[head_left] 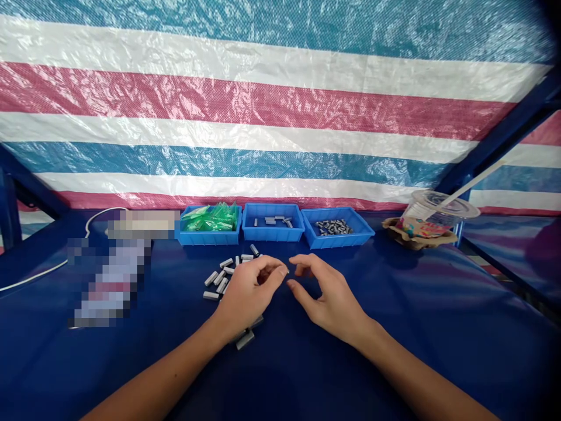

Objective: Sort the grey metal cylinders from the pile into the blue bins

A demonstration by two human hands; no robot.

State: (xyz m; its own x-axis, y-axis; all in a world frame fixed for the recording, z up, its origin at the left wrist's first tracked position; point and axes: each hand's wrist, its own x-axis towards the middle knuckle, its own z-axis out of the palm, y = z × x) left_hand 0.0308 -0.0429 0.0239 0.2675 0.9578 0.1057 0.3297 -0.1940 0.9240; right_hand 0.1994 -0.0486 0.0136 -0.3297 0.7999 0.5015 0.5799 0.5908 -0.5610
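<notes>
My left hand (254, 286) is closed in a pinch above the table, thumb against fingers. A tiny tip shows at its fingertips, but the rest of what it grips is hidden. Just to the right, my right hand (331, 292) is open, thumb and fingers apart and curved towards the left fingertips, with nothing visible between them. Small silver metal cylinders (211, 278) lie loose on the blue table, to the left of and partly behind my left hand. Another metal cylinder (245, 340) lies below the left wrist, with others partly covered by it.
Along the back stand three blue bins: one with green plastic packets (213, 218), a middle bin (274, 234) with several metal pieces, and one with small metal parts (333, 227). A plastic cup (442, 204) sits back right. A blurred object (111, 283) and white cable (48, 275) lie left.
</notes>
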